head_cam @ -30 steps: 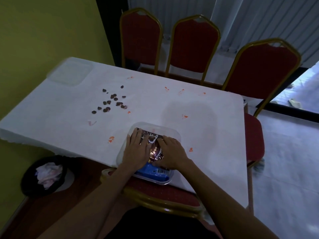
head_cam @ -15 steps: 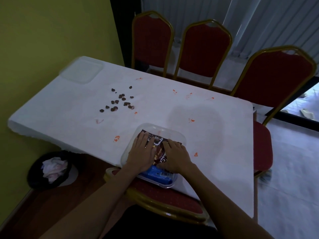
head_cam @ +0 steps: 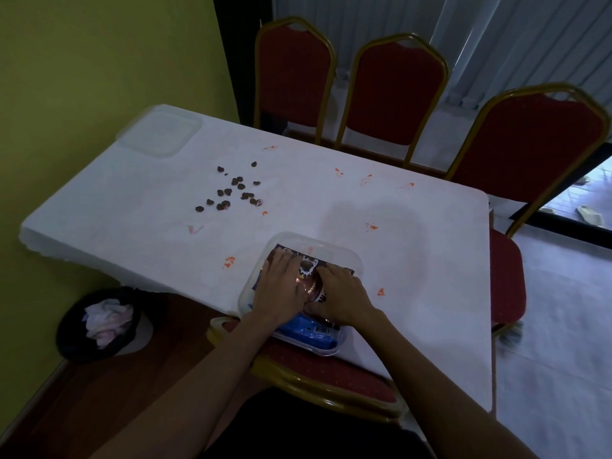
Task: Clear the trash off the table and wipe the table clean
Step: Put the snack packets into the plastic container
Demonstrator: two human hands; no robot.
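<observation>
A clear plastic container [head_cam: 344, 256] sits at the near edge of the white table [head_cam: 165, 207], partly overhanging it. Inside lie a brown snack wrapper [head_cam: 309, 270] and a blue wrapper [head_cam: 311, 331]. My left hand [head_cam: 276, 289] and my right hand [head_cam: 341, 294] both press flat on the brown wrapper, fingers spread, side by side. Several dark brown crumbs [head_cam: 233, 192] lie scattered on the table's far left part. Orange smears [head_cam: 372, 226] dot the surface.
The container's clear lid [head_cam: 159, 130] lies at the far left corner. A black bin [head_cam: 99, 323] with crumpled tissue stands on the floor at left. Red chairs [head_cam: 390, 91] line the far side; another red chair [head_cam: 324, 376] is tucked right before me.
Both hands stay on the brown wrapper in the container, barely shifting. The camera view has drifted slightly, so the scene sits a little further right and lower.
</observation>
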